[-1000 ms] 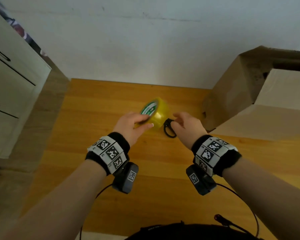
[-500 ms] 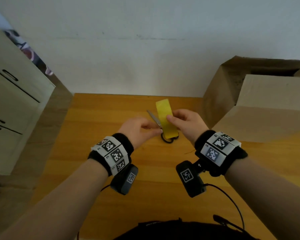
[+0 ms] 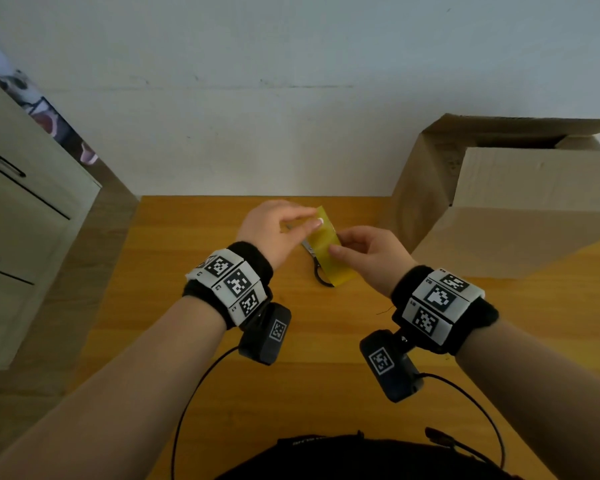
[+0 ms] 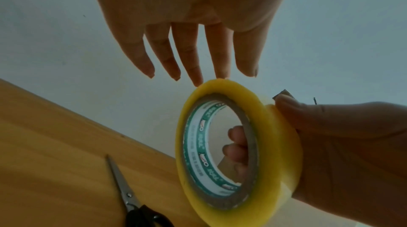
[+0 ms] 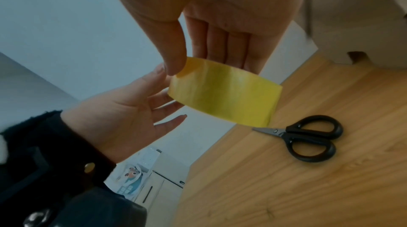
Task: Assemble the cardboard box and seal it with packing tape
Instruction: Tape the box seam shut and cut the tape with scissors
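One tape roll (image 3: 328, 247), one pair of scissors (image 5: 308, 136) and one cardboard box (image 3: 506, 202) are sitting around the scissors; two hands are showing.

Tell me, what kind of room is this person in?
Probably a room in a home, though that is a guess. There is a wooden table against a plain white wall, and pale cabinets with drawers to the left.
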`<state>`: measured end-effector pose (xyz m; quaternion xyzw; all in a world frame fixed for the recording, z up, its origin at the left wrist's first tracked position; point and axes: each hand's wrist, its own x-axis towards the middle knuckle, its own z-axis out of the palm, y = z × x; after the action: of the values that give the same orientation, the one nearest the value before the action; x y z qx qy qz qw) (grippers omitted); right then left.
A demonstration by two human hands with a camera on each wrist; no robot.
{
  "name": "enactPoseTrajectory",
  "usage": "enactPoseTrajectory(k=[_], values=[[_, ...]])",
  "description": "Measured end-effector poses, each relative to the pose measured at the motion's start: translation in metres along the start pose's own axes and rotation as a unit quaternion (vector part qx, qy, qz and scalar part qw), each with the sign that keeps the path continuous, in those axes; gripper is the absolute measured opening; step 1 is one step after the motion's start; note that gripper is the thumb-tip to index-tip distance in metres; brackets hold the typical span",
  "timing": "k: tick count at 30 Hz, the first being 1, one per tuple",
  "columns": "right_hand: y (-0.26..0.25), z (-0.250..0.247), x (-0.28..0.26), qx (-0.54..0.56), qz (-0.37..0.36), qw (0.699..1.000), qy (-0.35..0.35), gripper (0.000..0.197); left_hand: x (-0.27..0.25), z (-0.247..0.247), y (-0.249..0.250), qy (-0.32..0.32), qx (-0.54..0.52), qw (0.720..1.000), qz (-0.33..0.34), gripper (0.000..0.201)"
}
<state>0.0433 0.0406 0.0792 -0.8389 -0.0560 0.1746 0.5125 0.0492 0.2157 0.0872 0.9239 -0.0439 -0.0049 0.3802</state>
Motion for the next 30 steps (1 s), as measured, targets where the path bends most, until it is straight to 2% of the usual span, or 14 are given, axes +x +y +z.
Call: enactPoseTrajectory(k=[4, 7, 9, 11, 13, 17, 20, 22, 30], values=[[0.001, -0.001, 0.001, 0.056, 0.012, 0.998, 0.023, 0.029, -0.001, -0.001, 0.0, 0.015, -0.043, 0.997, -0.055, 0.039], [0.001, 0.002, 0.001, 0.109, 0.016, 0.994, 0.025, 0.026, -0.002, -0.002, 0.002, -0.055, -0.031, 0.993, -0.097, 0.045], [0.001, 0.003, 0.001, 0.13, 0.022, 0.991, 0.009, 0.023, -0.003, 0.0, 0.003, -0.081, -0.042, 0.992, -0.092, 0.041], [-0.001, 0.002, 0.001, 0.134, 0.035, 0.99, -0.013, 0.023, -0.004, 0.0, 0.002, -0.062, -0.081, 0.991, -0.092, 0.034], [-0.003, -0.002, 0.001, 0.096, 0.04, 0.995, -0.009, 0.028, -0.006, 0.0, 0.002, -0.044, -0.109, 0.989, -0.091, 0.029], [-0.008, -0.011, 0.005, -0.059, -0.041, 0.991, 0.116, 0.044, -0.007, -0.001, 0.004, -0.053, -0.08, 0.993, -0.068, 0.017], [-0.006, -0.012, 0.013, -0.141, -0.072, 0.984, 0.079, 0.054, -0.007, -0.002, 0.006, -0.068, -0.064, 0.994, -0.051, 0.016], [-0.006, -0.011, 0.015, -0.159, -0.072, 0.982, 0.068, 0.05, -0.009, -0.003, 0.008, -0.069, -0.06, 0.995, -0.044, 0.017], [-0.006, -0.005, 0.003, -0.058, -0.133, 0.977, 0.159, 0.017, -0.014, -0.002, 0.012, -0.067, -0.084, 0.993, -0.051, 0.021]])
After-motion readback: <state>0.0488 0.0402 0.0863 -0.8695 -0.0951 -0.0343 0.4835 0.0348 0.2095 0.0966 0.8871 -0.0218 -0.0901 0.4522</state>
